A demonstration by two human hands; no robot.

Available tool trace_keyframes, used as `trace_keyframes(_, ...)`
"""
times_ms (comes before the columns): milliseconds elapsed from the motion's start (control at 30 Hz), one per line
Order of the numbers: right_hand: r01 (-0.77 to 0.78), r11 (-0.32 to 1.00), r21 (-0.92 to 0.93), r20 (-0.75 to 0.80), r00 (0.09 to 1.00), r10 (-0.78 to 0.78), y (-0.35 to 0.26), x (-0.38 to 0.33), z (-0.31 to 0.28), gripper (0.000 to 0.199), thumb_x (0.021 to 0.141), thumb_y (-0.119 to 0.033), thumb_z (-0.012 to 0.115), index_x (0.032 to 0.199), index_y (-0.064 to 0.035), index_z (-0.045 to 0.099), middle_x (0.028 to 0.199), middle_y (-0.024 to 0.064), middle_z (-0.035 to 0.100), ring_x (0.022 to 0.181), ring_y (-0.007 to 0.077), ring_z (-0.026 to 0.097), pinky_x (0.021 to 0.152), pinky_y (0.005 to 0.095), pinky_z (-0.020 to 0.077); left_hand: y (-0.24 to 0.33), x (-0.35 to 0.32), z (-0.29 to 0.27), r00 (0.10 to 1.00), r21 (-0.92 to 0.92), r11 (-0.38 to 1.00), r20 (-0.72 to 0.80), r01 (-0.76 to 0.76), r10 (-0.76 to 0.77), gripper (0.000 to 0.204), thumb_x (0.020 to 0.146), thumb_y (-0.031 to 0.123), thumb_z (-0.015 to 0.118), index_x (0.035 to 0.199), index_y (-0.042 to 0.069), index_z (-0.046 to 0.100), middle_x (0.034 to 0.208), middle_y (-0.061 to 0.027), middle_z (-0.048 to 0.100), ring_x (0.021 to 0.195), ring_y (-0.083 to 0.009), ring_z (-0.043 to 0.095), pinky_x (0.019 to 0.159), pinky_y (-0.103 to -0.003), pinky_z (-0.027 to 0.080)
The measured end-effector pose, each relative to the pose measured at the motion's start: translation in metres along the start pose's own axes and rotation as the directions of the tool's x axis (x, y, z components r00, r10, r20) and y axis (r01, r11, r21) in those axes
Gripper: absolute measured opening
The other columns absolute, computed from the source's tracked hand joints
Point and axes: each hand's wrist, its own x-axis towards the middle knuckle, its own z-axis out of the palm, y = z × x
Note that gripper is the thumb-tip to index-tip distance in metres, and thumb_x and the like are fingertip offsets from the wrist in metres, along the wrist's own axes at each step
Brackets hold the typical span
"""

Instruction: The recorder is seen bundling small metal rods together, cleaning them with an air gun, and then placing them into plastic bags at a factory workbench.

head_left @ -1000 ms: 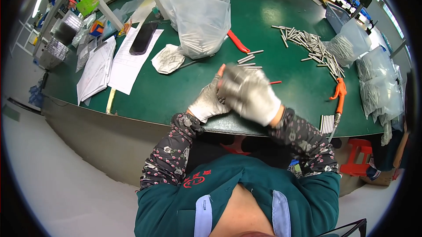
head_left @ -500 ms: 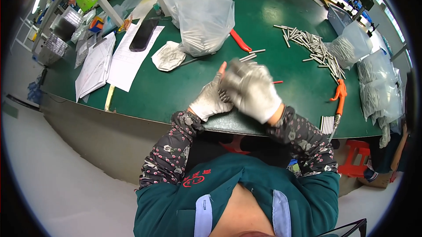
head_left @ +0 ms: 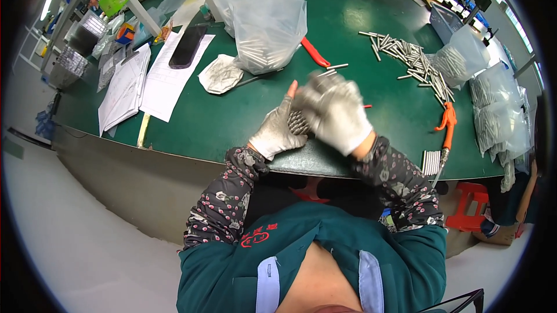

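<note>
My left hand (head_left: 274, 133), in a pale work glove with bare fingertips, is closed round a bundle of metal pins (head_left: 297, 123) at the table's near edge. The round ends of the pins show packed together beside its palm. Close against the bundle's right side is my gloved right hand (head_left: 341, 117), its fingers smeared by motion, so whether they grip anything is unclear. Just beyond it lie a few loose metal pins (head_left: 337, 67) and a red-handled tool (head_left: 315, 53). A short red piece (head_left: 367, 106) pokes out beside the right hand.
Clear bags of pins (head_left: 264, 34) stand at the back. A pile of loose pins (head_left: 415, 60), an orange air gun (head_left: 447, 121) and a row of pins (head_left: 431, 162) lie to the right. Papers (head_left: 125, 86), a phone (head_left: 187, 47) and a crumpled white cloth (head_left: 220, 74) are at left.
My right hand has shifted slightly, and more of the bundle's pin ends now show. The left hand keeps its hold in nearly the same place.
</note>
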Motion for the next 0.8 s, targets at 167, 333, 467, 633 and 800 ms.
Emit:
trace_keyframes(167,0.182,0.972,0.150,-0.116,0.979,-0.165,0.000,-0.001,0.004,0.017,0.072,-0.023,0.060,0.088,-0.0180,0.064,0.095,0.0085,0.055,0.085,0.0274,0.054,0.070,0.0398,0.0408,0.004,0.001,-0.001,1.000,0.243,0.970,0.005,0.014,-0.015,0.111,0.059,0.006,0.070,0.146,0.013,0.002,0.104,-0.0096,0.057,0.095,-0.0206,0.057,0.088,-0.030,0.043)
trace_keyframes(333,-0.197,0.974,-0.115,-0.098,0.978,0.186,0.021,0.005,-0.006,0.020,0.072,-0.023,0.064,0.089,-0.0125,0.066,0.102,0.0112,0.060,0.088,0.0299,0.056,0.072,0.0425,0.0426,0.016,-0.002,-0.002,0.983,0.039,0.982,0.015,0.183,-0.184,0.111,0.059,0.001,0.071,0.146,0.012,0.004,0.117,-0.0090,0.051,0.104,-0.0174,0.050,0.092,-0.028,0.040)
trace_keyframes(467,0.180,0.970,0.163,-0.055,0.983,-0.173,-0.001,-0.009,-0.002,0.026,0.070,-0.023,0.067,0.093,-0.0119,0.066,0.105,0.0151,0.060,0.093,0.0323,0.056,0.075,0.0420,0.0429,0.000,-0.001,0.002,0.997,-0.198,0.977,0.022,0.083,-0.080,0.109,0.058,0.005,0.072,0.146,0.015,0.008,0.093,-0.0020,0.053,0.085,-0.0141,0.054,0.083,-0.027,0.045)
trace_keyframes(633,0.016,0.997,0.072,-0.107,0.994,-0.008,0.015,-0.012,-0.019,0.021,0.070,-0.025,0.064,0.089,-0.0157,0.065,0.103,0.0093,0.059,0.091,0.0285,0.057,0.072,0.0411,0.0428,0.008,-0.004,-0.001,0.988,0.017,0.988,0.038,0.152,-0.152,0.106,0.062,-0.007,0.070,0.146,0.012,0.009,0.105,-0.0004,0.049,0.092,-0.0096,0.049,0.084,-0.023,0.042)
trace_keyframes(800,-0.166,0.985,-0.038,-0.087,0.983,0.163,0.032,-0.035,-0.014,0.026,0.070,-0.023,0.064,0.094,-0.0129,0.066,0.104,0.0142,0.061,0.094,0.0308,0.057,0.077,0.0427,0.0426,0.014,-0.001,0.001,0.987,0.018,0.988,0.042,0.155,-0.155,0.099,0.061,-0.005,0.071,0.144,0.011,0.020,0.101,0.0000,0.049,0.088,-0.0084,0.048,0.081,-0.022,0.042)
